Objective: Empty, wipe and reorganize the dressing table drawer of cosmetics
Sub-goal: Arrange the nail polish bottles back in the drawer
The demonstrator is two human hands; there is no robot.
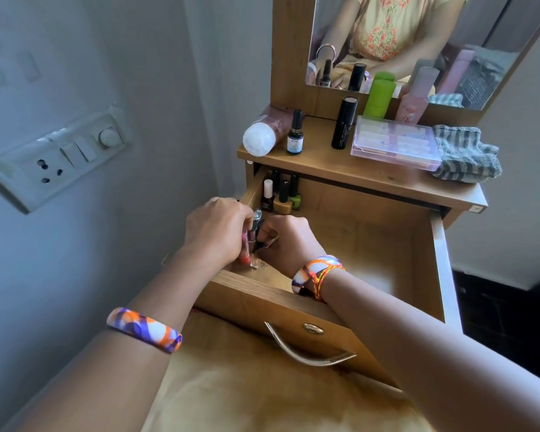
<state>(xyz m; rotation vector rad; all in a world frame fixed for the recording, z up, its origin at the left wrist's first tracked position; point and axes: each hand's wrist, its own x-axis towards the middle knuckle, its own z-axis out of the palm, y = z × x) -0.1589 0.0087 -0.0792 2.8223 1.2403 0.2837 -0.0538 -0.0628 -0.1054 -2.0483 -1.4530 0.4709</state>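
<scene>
head view: looking down into the open drawer [340, 232] of a wooden dressing table
left hand [215, 232]: grip curled round a few slim tubes [247, 244], perhaps lip glosses, held upright at the drawer's near left corner
right hand [289, 244]: just beside the left, fingers bent at the same tubes; cannot tell whether its grip pinches one
nail polish bottles [281, 194]: several, upright in the far left corner
surface [340, 169]: above the drawer, carrying a dropper bottle [295, 132], a black tube [344, 123], a clear pink case [395, 143], a striped cloth [465, 155]
</scene>
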